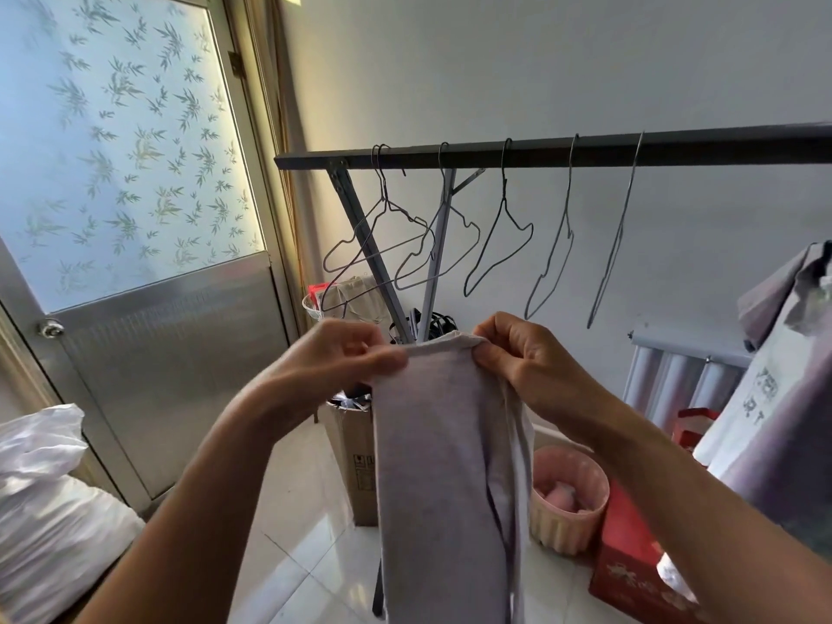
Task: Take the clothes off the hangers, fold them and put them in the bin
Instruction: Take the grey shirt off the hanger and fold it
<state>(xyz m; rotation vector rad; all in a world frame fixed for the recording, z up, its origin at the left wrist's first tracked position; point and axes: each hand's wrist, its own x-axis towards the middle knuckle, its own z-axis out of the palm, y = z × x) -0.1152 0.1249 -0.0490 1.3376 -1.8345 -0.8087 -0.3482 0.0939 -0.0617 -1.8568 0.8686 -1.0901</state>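
A pale grey garment (pixel 445 466) hangs lengthwise in front of me, folded into a narrow strip. My left hand (pixel 342 358) pinches its top left corner and my right hand (pixel 517 353) pinches its top right corner. Behind it a dark rail (pixel 585 150) carries several bare wire hangers (pixel 499 236). Another grey printed garment (pixel 774 398) hangs at the right edge. A pink ribbed bin (pixel 569 506) stands on the floor below my right wrist with something pink inside.
A cardboard box (pixel 353 461) stands behind the held garment by the rack's legs. A red box (pixel 630 560) lies right of the bin. White sacks (pixel 49 511) fill the lower left. A metal door with frosted glass (pixel 126 173) is on the left; a radiator (pixel 675 376) on the right.
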